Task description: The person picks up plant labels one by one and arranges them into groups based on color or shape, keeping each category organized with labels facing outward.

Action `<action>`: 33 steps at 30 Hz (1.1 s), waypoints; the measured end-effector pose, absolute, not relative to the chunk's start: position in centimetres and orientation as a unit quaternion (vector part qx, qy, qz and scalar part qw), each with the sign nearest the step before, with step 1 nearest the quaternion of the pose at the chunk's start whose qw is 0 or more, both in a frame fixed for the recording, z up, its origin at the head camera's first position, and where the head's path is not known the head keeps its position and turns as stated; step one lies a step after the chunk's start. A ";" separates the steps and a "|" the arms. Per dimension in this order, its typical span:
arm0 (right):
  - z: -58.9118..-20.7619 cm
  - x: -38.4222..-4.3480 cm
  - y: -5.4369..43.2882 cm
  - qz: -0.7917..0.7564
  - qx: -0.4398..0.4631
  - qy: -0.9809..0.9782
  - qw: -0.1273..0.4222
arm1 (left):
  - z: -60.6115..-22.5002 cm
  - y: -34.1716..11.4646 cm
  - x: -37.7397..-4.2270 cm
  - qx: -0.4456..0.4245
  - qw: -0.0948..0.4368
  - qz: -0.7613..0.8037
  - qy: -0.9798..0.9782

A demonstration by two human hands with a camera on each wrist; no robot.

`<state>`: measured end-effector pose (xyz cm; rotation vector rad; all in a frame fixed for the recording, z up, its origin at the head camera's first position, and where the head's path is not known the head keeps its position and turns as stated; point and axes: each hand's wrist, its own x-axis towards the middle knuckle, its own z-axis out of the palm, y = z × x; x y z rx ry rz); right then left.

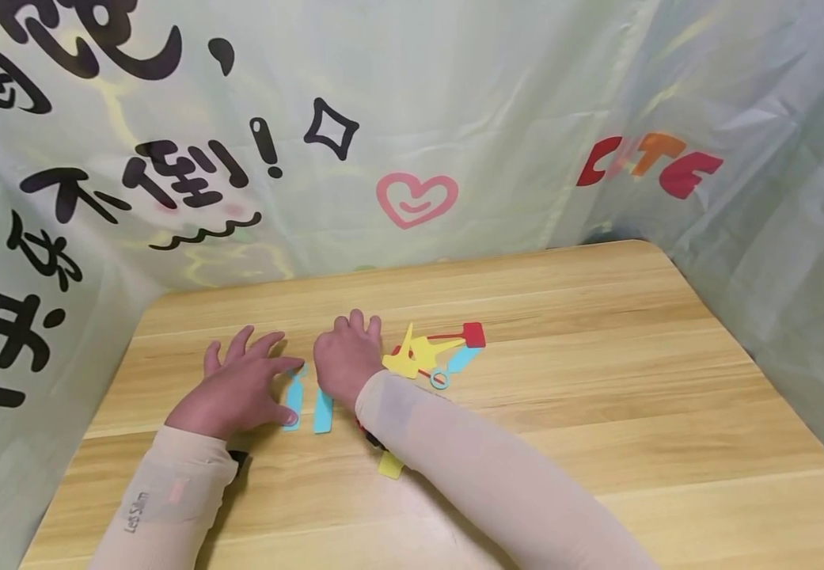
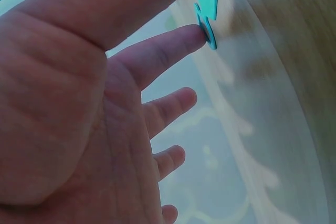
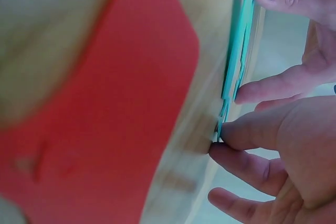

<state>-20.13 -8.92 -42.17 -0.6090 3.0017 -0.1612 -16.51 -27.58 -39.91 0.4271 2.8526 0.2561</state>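
My left hand [image 1: 241, 388] has its fingers spread over a flat light-blue cutout [image 1: 294, 405] with a narrow top end. The index fingertip touches that top and the thumb rests at the lower end. Just to the right, my right hand [image 1: 347, 356] pinches the top end of a second flat blue cutout [image 1: 322, 413] between thumb and index finger. In the right wrist view the held blue cutout [image 3: 239, 40] lies side by side with the other one. A large red flat piece [image 3: 142, 77] fills the near part of that view.
Right of my right hand lies a loose pile of yellow cutouts [image 1: 426, 352], a red cutout [image 1: 474, 334] and a blue one [image 1: 463, 360]. A yellow piece [image 1: 390, 465] shows under the right forearm. A printed curtain [image 1: 497, 119] hangs behind the wooden table [image 1: 632, 396].
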 end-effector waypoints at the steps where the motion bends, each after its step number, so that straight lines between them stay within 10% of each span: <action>1: -42.2 -20.2 -9.0 -0.050 -0.200 0.978 0.034 | -39.9 -27.6 -16.5 0.147 0.122 0.088 0.978; 33: -38.8 -21.8 -4.1 -0.146 -0.214 0.965 0.035 | -40.0 -27.9 -16.6 0.158 0.130 0.081 0.976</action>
